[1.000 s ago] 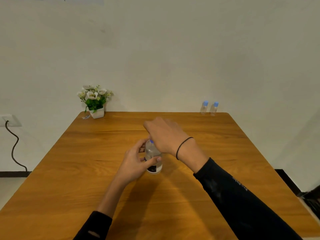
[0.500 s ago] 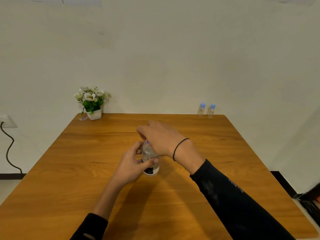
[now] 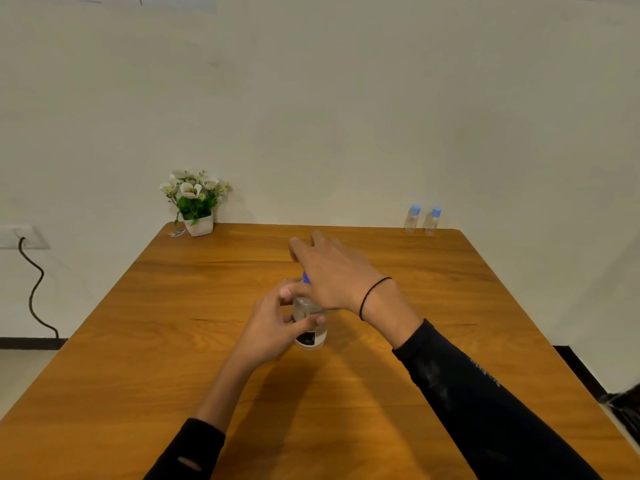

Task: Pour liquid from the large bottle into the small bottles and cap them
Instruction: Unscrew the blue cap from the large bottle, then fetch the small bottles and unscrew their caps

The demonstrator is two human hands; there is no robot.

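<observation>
A clear large bottle (image 3: 310,332) with a dark label and a blue cap (image 3: 305,277) stands upright in the middle of the wooden table (image 3: 173,358). My left hand (image 3: 277,323) wraps around its body from the left. My right hand (image 3: 332,271) lies over the top of the bottle, thumb side at the cap, fingers stretched forward; whether it grips the cap is hidden. Two small clear bottles with blue caps (image 3: 412,219) (image 3: 432,221) stand side by side at the table's far right edge, against the wall.
A white pot of white flowers (image 3: 194,202) stands at the far left corner of the table. A wall socket with a black cable (image 3: 33,292) is at the left, below table height. A dark object (image 3: 623,410) sits beyond the table's right edge.
My right hand's fingers have stretched out forward over the bottle top, showing more of the blue cap. My left hand keeps its hold on the bottle, which has stayed in place.
</observation>
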